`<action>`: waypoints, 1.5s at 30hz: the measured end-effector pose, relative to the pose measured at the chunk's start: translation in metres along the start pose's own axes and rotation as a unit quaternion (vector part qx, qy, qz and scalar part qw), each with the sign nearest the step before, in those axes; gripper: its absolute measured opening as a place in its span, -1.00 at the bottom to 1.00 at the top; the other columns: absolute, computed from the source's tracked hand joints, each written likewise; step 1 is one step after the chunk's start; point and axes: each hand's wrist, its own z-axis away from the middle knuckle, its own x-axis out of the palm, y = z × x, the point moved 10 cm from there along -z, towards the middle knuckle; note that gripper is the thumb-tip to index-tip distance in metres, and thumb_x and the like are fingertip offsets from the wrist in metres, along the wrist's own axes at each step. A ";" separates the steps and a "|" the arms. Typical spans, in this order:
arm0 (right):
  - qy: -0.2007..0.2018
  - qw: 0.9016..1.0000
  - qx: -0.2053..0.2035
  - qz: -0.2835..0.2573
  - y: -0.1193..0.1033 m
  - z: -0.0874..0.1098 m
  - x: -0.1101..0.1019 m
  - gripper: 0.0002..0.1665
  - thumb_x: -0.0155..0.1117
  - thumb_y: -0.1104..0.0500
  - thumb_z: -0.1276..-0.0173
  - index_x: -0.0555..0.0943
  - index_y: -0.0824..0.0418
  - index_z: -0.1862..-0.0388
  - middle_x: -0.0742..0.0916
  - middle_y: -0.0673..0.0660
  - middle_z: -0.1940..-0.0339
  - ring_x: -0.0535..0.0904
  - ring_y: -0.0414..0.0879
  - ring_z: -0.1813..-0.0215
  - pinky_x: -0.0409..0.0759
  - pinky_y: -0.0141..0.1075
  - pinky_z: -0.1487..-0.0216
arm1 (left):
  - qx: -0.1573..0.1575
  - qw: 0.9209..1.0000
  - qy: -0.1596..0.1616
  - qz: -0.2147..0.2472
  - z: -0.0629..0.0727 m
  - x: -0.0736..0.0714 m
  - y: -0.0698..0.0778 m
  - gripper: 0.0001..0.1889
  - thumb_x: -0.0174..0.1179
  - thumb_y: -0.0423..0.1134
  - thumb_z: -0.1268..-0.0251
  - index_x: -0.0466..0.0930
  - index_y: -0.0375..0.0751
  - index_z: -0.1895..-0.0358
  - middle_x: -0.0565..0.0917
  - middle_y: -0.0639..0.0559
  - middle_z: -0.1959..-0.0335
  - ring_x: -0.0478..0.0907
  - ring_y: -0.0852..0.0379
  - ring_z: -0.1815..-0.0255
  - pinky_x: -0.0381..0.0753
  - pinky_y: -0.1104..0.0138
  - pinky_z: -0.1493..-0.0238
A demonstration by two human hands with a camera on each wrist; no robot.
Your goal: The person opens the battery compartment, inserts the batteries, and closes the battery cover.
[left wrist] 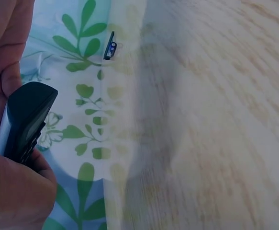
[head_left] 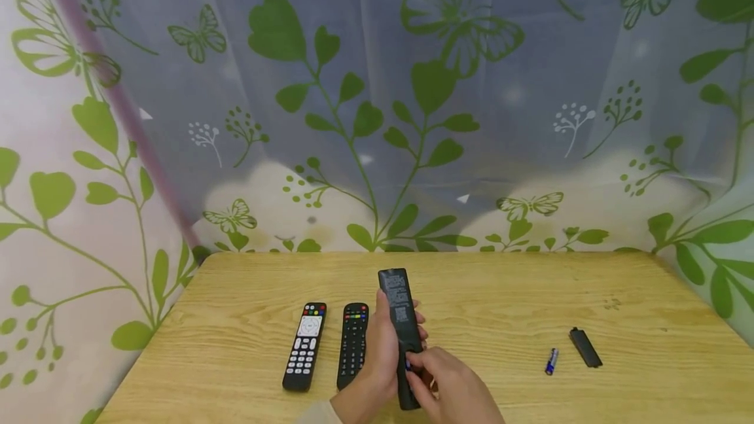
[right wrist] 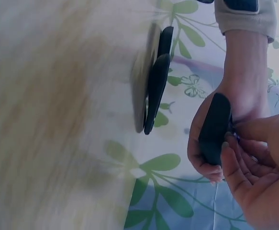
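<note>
My left hand (head_left: 379,345) grips a black remote control (head_left: 400,306), its labelled back turned up and its lower end towards me. At the lower part of that back, my right hand (head_left: 450,381) pinches a small battery (head_left: 408,365) between thumb and forefinger; only a bit of blue shows. In the right wrist view, the right fingertips (right wrist: 228,146) touch the side of the remote, and the battery is mostly hidden. A blue and silver battery (head_left: 551,361) lies on the table to the right, beside a black battery cover (head_left: 586,347).
Left of the hands, a black remote with white buttons (head_left: 304,345) and an all-black remote (head_left: 352,345) lie on the wooden table (head_left: 235,319). The left forearm partly covers the second one. A curtain with leaves and butterflies (head_left: 353,116) hangs behind the table.
</note>
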 end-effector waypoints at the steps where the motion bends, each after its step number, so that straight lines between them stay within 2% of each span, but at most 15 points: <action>1: -0.002 1.000 0.012 -0.009 0.002 0.000 0.001 -0.83 0.36 0.22 -0.26 0.65 0.20 0.17 0.61 -0.12 0.42 0.48 -0.37 0.47 0.50 -0.44 0.51 | 0.002 1.000 0.001 -0.003 0.000 -0.001 0.000 -0.21 -0.51 0.33 -0.44 0.30 -0.34 -0.21 0.52 -0.04 0.27 0.50 0.19 0.43 0.52 0.35 0.39; 4: -0.007 0.997 0.049 -0.060 0.010 0.000 0.003 -0.83 0.35 0.21 -0.27 0.66 0.24 0.17 0.66 -0.08 0.44 0.52 -0.35 0.48 0.53 -0.44 0.50 | 0.007 1.000 0.007 -0.011 0.001 -0.002 0.000 -0.21 -0.51 0.34 -0.43 0.31 -0.34 -0.20 0.52 -0.04 0.27 0.50 0.18 0.42 0.52 0.34 0.37; 8: -0.010 0.987 0.093 -0.129 0.020 -0.001 0.003 -0.84 0.35 0.20 -0.28 0.66 0.25 0.21 0.69 -0.05 0.46 0.58 -0.31 0.47 0.56 -0.44 0.48 | 0.017 1.000 0.019 -0.019 0.002 -0.002 0.003 -0.20 -0.49 0.34 -0.43 0.33 -0.35 -0.20 0.53 -0.06 0.26 0.52 0.17 0.41 0.52 0.34 0.34; 13: -0.016 0.984 0.103 -0.147 0.022 -0.001 0.004 -0.86 0.35 0.18 -0.28 0.66 0.24 0.25 0.69 -0.07 0.48 0.58 -0.31 0.47 0.56 -0.44 0.48 | 0.025 0.999 0.029 -0.020 0.003 -0.002 0.004 -0.21 -0.49 0.34 -0.44 0.36 -0.35 -0.16 0.53 -0.05 0.28 0.51 0.17 0.43 0.52 0.34 0.35; 17: -0.027 0.991 0.080 -0.107 0.017 -0.001 0.005 -0.92 0.34 0.20 -0.29 0.64 0.20 0.29 0.68 -0.07 0.48 0.55 -0.32 0.49 0.55 -0.42 0.49 | 0.028 0.999 0.023 -0.022 0.003 -0.001 0.002 -0.22 -0.49 0.32 -0.45 0.37 -0.35 -0.15 0.54 -0.04 0.31 0.52 0.18 0.44 0.53 0.34 0.36; 22: -0.029 0.999 0.035 0.016 0.007 0.003 0.008 -0.93 0.33 0.18 -0.29 0.65 0.17 0.29 0.60 -0.14 0.51 0.42 -0.37 0.54 0.46 -0.42 0.55 | 0.018 1.000 0.024 -0.008 0.003 -0.003 -0.003 -0.25 -0.50 0.30 -0.46 0.38 -0.33 -0.12 0.54 -0.03 0.34 0.52 0.18 0.48 0.55 0.35 0.40; 27: -0.009 0.993 -0.041 0.114 -0.009 0.007 0.011 -0.74 0.35 0.17 -0.26 0.70 0.29 0.12 0.59 -0.07 0.47 0.41 -0.30 0.47 0.44 -0.44 0.52 | 0.022 0.999 0.032 0.019 0.001 -0.007 -0.001 -0.27 -0.52 0.27 -0.48 0.37 -0.33 -0.10 0.52 -0.02 0.33 0.50 0.20 0.50 0.56 0.35 0.41; 31: 0.004 0.987 -0.079 0.140 -0.017 0.010 0.013 -0.67 0.34 0.21 -0.25 0.67 0.36 0.04 0.60 -0.03 0.43 0.43 -0.27 0.43 0.46 -0.47 0.49 | 0.028 0.999 0.032 0.023 0.001 -0.009 0.003 -0.26 -0.51 0.29 -0.47 0.37 -0.34 -0.11 0.52 -0.03 0.32 0.49 0.20 0.49 0.57 0.35 0.39; 34: 0.004 0.988 -0.072 0.134 -0.016 0.011 0.014 -0.69 0.34 0.23 -0.25 0.67 0.35 0.05 0.60 -0.04 0.45 0.42 -0.29 0.46 0.43 -0.46 0.52 | 0.029 0.999 0.031 0.016 0.002 -0.008 0.003 -0.25 -0.51 0.29 -0.46 0.37 -0.34 -0.11 0.52 -0.03 0.31 0.50 0.20 0.48 0.56 0.36 0.39; 41: -0.033 0.993 0.003 0.110 -0.004 0.012 0.017 -0.69 0.29 0.18 -0.30 0.66 0.33 0.05 0.56 -0.09 0.50 0.33 -0.34 0.53 0.37 -0.45 0.57 | 0.029 0.999 0.035 -0.005 0.004 -0.007 0.000 -0.25 -0.50 0.31 -0.45 0.35 -0.33 -0.11 0.51 -0.01 0.33 0.48 0.20 0.47 0.54 0.37 0.40; 45: -0.035 0.994 0.023 0.102 0.001 0.012 0.016 -0.73 0.28 0.15 -0.31 0.66 0.30 0.10 0.51 -0.13 0.55 0.29 -0.35 0.57 0.31 -0.45 0.60 | 0.026 0.999 0.032 -0.023 0.007 -0.004 -0.001 -0.25 -0.50 0.32 -0.44 0.35 -0.32 -0.12 0.52 -0.02 0.32 0.49 0.19 0.47 0.55 0.36 0.40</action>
